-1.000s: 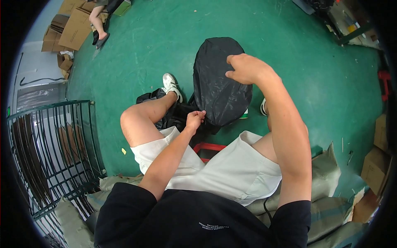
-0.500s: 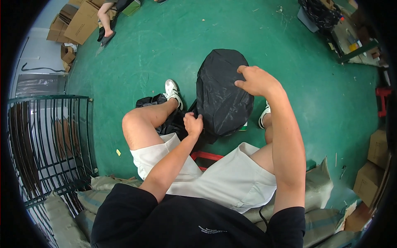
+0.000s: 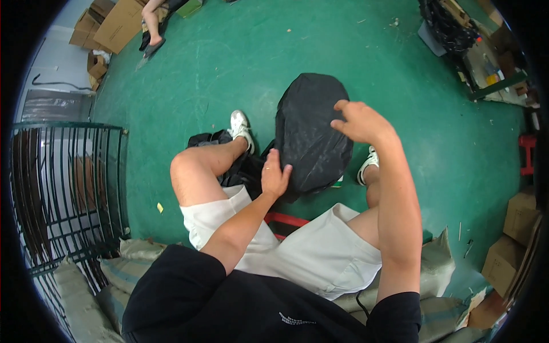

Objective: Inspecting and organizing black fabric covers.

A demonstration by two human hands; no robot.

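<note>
Between my knees stands a rounded black bag-like bundle (image 3: 313,128) of thin, creased material. My left hand (image 3: 276,174) lies along its near left side, fingers stretched out and seeming to touch it. At its upper right edge hovers my right hand (image 3: 366,122), with thumb and forefinger apart and nothing seen between them; whether it touches the material I cannot tell. More crumpled black material (image 3: 243,168) lies to the left, by my left shoe. A red frame-like piece (image 3: 283,218) shows below the bundle, partly hidden by my shorts.
A dark green metal rack (image 3: 74,188) stands at the left. Wrapped grey-green packs (image 3: 437,260) lie beside and behind me. Cardboard boxes (image 3: 506,257) are stacked at the right, others (image 3: 117,26) at the far left near another person's leg (image 3: 151,26). A shelf (image 3: 494,68) stands far right.
My left hand has gone from closed fingers at the bundle's left edge to stretched fingers against its side. The right hand remains by the upper right edge, thumb and forefinger still apart.
</note>
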